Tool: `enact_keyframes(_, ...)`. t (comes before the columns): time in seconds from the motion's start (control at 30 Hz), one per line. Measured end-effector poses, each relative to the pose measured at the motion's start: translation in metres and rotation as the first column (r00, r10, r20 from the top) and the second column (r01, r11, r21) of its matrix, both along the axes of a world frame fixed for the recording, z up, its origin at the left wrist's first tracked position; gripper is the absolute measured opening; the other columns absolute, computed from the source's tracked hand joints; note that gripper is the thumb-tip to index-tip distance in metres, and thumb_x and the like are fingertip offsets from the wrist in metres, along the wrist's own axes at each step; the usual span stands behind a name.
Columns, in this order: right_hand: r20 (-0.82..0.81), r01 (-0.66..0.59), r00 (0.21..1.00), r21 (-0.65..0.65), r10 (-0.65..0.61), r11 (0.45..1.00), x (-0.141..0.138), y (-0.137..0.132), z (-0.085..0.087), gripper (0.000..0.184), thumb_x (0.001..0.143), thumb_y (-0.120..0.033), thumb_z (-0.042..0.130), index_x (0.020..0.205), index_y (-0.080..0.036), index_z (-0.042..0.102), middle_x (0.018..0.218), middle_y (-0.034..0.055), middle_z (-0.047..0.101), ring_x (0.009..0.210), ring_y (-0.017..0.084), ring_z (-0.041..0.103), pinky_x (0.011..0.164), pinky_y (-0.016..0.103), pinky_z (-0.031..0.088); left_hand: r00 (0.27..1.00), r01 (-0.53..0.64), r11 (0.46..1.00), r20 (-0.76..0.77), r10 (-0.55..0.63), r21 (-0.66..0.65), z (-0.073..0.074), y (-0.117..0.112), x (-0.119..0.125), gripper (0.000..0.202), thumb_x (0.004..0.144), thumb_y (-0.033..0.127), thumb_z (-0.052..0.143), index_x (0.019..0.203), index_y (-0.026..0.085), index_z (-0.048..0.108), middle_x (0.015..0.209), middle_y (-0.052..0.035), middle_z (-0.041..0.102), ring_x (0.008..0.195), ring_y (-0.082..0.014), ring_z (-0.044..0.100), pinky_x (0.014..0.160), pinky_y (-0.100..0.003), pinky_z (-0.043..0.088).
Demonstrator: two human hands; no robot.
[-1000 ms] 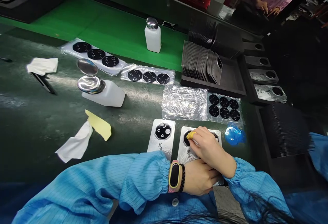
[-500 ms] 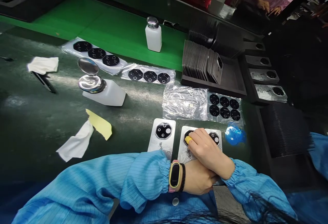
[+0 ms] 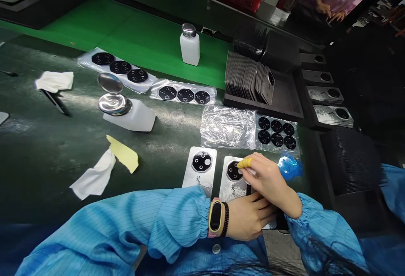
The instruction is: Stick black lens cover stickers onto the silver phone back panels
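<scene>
Silver phone back panels with black octagonal camera plates lie in a row on the dark table. The left panel point(image 3: 190, 178) shows fully at its top; the middle panel point(image 3: 226, 188) is partly covered. Most of a third panel point(image 3: 270, 224) is hidden under my hands. My left hand point(image 3: 248, 217) lies flat across the lower panels, fingers stretched to the right. Over it, my right hand point(image 3: 268, 177), with a yellow finger cot point(image 3: 245, 163), has fingertips pinched at the right edge of the middle panel's camera plate. What they hold, if anything, is hidden.
A clear film sheet point(image 3: 228, 127) and a sheet of black octagons point(image 3: 276, 132) lie beyond the panels. White pump bottles point(image 3: 131, 115) stand farther back. A black rack point(image 3: 292, 103) holds upright panels. Blue film point(image 3: 290, 166) lies at right. Another person's hands point(image 3: 330, 12) show far off.
My right hand has moved right, uncovering the middle panel's camera plate and hiding the third panel's. My left hand stays in place, its fingers now more visible.
</scene>
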State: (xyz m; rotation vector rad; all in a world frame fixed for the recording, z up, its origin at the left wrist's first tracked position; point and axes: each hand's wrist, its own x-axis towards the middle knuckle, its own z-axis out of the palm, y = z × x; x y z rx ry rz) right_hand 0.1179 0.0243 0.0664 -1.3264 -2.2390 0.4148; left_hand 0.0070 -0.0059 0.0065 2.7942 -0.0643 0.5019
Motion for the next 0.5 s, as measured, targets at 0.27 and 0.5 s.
enact_keyframes(0.27, -0.089, 0.117, 0.987, -0.166, -0.133, 0.979, 0.007, -0.011, 0.010, 0.015, 0.088, -0.016, 0.053, 0.076, -0.021, 0.059, 0.072, 0.0007, 0.065, 0.066, 0.015, 0.061, 0.058, 0.026, 0.052, 0.998, -0.013, 1.000, 0.054, 0.012, 0.016, 0.001, 0.000, 0.000, 0.036, 0.087, 0.028, 0.050, 0.114, 0.008, 0.065, 0.119, -0.0126, 0.066, 0.106, -0.0249, 0.059, 0.098, -0.035, 0.043)
enact_keyframes(0.5, -0.088, 0.058, 0.994, -0.151, -0.072, 0.987, -0.002, -0.005, 0.011, 0.016, 0.088, -0.012, 0.051, 0.076, -0.020, 0.059, 0.073, 0.0003, 0.064, 0.068, 0.014, 0.060, 0.059, 0.025, 0.050, 0.996, 0.012, 0.997, 0.092, -0.019, 0.070, 0.013, -0.001, -0.001, 0.036, 0.094, 0.019, 0.036, 0.111, 0.010, 0.067, 0.109, -0.0104, 0.071, 0.095, -0.0209, 0.064, 0.090, -0.032, 0.047)
